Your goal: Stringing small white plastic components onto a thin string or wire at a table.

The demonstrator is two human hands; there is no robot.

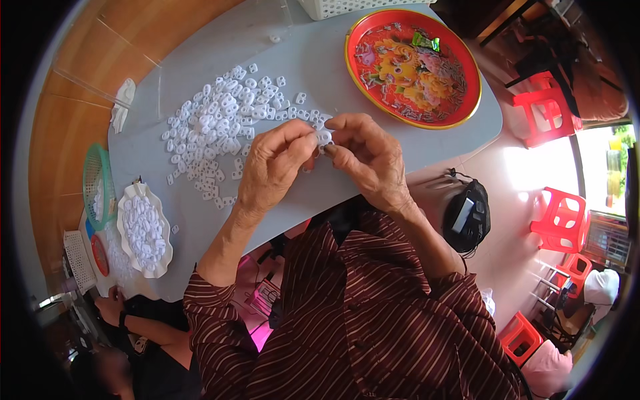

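Note:
Close together above the grey table [280, 217], my two hands meet at one small white plastic piece [324, 138] with holes in it. My left hand [279, 155] pinches it from the left with thumb and forefinger. From the other side, the fingertips of my right hand [371, 155] close on the same piece. Just beyond my left hand spreads a loose heap of similar white plastic pieces [217, 110], some lying in a short row near my fingertips. To the right is a red round tray [355, 73] with a gold rim and flower print, strewn with small thin pieces.
A white scalloped dish [165, 257] full of white pieces stands at the left, near a green basket [87, 177]. A white basket [363, 7] sits at the far edge. Another person's arm [150, 330] rests at lower left. Red stools [557, 219] stand on the floor at right.

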